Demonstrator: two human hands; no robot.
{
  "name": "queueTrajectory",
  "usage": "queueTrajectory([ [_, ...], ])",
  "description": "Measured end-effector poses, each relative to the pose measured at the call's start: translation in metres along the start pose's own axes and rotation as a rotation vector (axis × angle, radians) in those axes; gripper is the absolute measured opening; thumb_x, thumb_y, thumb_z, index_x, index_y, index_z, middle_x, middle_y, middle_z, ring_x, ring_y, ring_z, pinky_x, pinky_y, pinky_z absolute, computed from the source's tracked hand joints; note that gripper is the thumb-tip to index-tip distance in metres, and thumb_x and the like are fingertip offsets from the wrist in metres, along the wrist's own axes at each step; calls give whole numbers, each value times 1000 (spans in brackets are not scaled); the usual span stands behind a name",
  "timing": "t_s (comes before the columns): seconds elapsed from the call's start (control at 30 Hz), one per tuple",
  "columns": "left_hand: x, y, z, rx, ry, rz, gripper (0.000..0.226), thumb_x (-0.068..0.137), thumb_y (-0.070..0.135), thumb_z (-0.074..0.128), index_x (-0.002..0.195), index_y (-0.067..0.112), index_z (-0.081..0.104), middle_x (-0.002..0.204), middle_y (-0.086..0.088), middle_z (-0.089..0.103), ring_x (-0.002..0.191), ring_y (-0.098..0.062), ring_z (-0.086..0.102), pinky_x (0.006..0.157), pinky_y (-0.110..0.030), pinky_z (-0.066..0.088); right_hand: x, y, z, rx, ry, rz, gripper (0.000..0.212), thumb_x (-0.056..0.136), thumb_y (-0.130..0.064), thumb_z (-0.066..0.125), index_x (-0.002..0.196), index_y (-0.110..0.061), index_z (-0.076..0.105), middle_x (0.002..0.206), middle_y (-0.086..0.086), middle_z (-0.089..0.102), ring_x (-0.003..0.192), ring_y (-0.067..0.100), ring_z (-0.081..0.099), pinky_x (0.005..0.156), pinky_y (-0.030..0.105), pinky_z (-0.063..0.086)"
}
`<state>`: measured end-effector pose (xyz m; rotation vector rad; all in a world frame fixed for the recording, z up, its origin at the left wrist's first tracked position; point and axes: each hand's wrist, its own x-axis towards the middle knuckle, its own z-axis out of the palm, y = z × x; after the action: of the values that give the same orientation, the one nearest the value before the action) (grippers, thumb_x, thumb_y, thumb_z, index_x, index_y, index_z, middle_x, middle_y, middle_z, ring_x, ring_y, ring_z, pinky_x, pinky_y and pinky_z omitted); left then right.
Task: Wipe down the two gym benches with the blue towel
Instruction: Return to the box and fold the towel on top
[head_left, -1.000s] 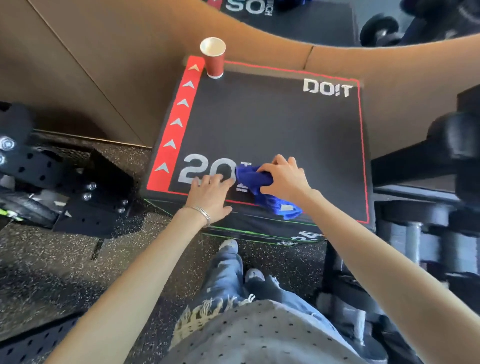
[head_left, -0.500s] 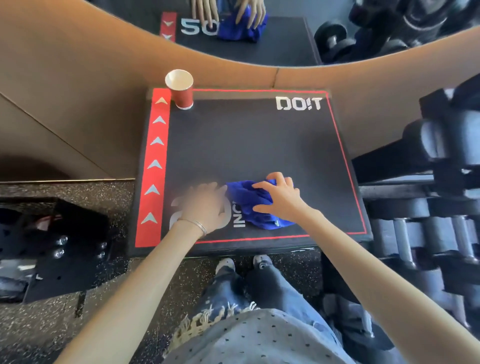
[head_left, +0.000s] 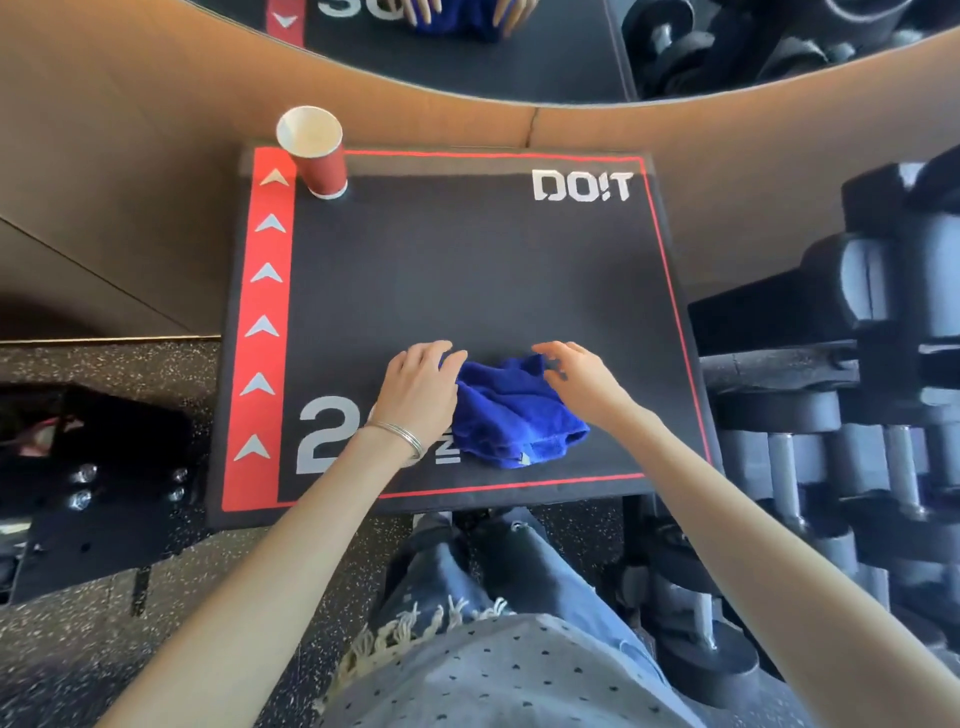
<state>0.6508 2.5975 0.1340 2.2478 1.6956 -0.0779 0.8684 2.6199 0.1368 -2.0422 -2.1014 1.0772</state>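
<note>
blue towel (head_left: 511, 410) | crumpled heap | lying near front edge of black, red-trimmed bench (head_left: 467, 270)

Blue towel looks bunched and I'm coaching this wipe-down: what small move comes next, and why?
Probably flatten the towel under the right hand: it lies crumpled between that and the left hand, near the padded box's front edge, with most of the top beyond it.

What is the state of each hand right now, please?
Left hand: open, fingers relaxed, resting on the left edge of the blue towel.
Right hand: fingers curled at the towel's far corner; whether it pinches cannot be told.
</note>
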Motion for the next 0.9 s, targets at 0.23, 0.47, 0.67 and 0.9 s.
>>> queueTrajectory([
  [0.23, 19, 5, -1, 44, -26, -8, 40, 99, 23, 38, 138, 24, 41, 139, 5, 48, 128, -19, 40, 104, -33, 29, 25, -4, -3, -96, -100, -26, 31, 93, -20, 53, 124, -18, 56, 115, 5, 60, 111, 28, 49, 95, 40, 43],
  [0.47, 30, 8, -2, 45, -138, -45, 43, 97, 25, 45, 140, 23, 39, 138, 1, 48, 127, -23, 41, 102, -35, 32, 29, 5, -18, -68, -149, -61, 14, 92, -21, 57, 101, -11, 61, 105, 8, 55, 98, 26, 42, 84, 29, 38],
  [0.67, 34, 14, -1, 28, -150, -44, 41, 99, 21, 41, 140, 22, 38, 138, 1, 45, 122, -25, 46, 99, -36, 34, 26, 7, -39, 198, -167, -46, 7, 93, -17, 51, 87, -17, 53, 85, -4, 59, 66, 11, 47, 57, 18, 38],
  [0.9, 47, 27, -11, -3, -112, -65, 29, 93, 23, 49, 121, 16, 55, 120, -7, 50, 109, -28, 49, 91, -37, 38, 19, 22, -55, 349, -137, -29, 5, 92, -27, 57, 91, -22, 58, 81, -18, 56, 67, 1, 47, 62, 16, 37],
])
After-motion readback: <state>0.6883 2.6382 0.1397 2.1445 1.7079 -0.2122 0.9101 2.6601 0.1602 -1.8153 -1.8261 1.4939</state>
